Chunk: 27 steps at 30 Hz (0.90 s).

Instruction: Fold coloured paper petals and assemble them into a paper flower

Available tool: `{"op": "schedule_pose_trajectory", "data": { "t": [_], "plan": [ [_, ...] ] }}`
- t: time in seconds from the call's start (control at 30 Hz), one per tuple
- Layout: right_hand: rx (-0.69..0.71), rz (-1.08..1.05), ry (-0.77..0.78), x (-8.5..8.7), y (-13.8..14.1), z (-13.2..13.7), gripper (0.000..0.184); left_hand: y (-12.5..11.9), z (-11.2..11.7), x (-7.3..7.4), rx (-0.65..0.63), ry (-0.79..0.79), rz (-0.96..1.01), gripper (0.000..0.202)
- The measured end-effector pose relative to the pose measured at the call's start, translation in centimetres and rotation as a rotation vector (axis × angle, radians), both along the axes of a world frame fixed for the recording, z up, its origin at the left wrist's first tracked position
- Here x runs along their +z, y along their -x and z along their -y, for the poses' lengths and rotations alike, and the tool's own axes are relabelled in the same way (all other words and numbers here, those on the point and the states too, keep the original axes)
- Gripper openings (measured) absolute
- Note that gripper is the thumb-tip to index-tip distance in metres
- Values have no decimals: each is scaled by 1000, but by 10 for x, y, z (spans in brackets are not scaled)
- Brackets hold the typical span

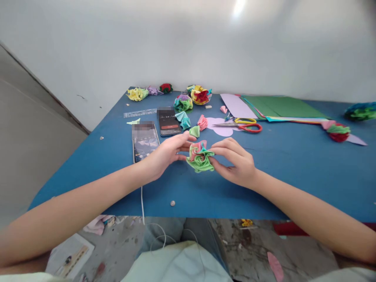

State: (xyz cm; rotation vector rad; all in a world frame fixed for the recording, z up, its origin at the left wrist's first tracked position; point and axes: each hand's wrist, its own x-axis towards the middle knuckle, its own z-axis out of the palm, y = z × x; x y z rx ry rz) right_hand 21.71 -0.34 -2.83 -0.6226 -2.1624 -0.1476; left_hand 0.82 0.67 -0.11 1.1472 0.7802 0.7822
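Observation:
A ruffled paper flower (201, 157), light green with pink and a bit of blue, is held just above the blue table. My right hand (235, 160) pinches its right edge between thumb and fingers. From the left, my left hand (173, 150) curves around the flower's other edge, its fingertips touching the paper and partly hidden behind it. Just beyond the flower lie folded paper pieces: one light green (194, 132), one pink (202, 122) and some teal (183, 120). Scissors (243, 124) with yellow and red handles rest on a lilac paper shape (225, 131).
Two phones, one (144, 143) with a white cable and one (169, 127) showing a timer, lie left beside a clear ruler (140, 113). Finished paper flowers (201, 95) line the back. Coloured sheets (289, 107) are stacked at right; another flower (337, 131) sits beyond.

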Motion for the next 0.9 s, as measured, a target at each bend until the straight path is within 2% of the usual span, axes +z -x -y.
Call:
{"op": "schedule_pose_trajectory", "data": {
  "t": [0.2, 0.27, 0.33, 0.4, 0.5, 0.57, 0.67, 0.9],
  "plan": [
    [-104, -163, 121, -2, -4, -14, 10, 6, -11, 1, 176, -38, 37, 37],
    [-123, -167, 126, -3, -5, -18, 9, 6, -12, 1, 196, -69, 3, 35],
    [-117, -150, 118, -5, -5, -20, 8, 6, -11, 0, 196, -166, -71, 32],
    [-97, -115, 115, -6, -3, -20, 8, 5, -8, -2, 206, -414, -203, 28],
    [-70, -45, 129, -8, 0, -16, 8, 3, 0, -6, 135, -914, -444, 24],
    [-78, 12, 98, -8, 2, -13, 9, 1, 6, -10, 48, -1087, -544, 27],
    [-118, 134, -29, -7, 4, -6, 9, 0, 11, -14, -18, -1116, -607, 35],
    [-152, 308, -174, 1, 13, 7, 3, -2, 16, -12, -44, -1107, -764, 26]
  ]
}}
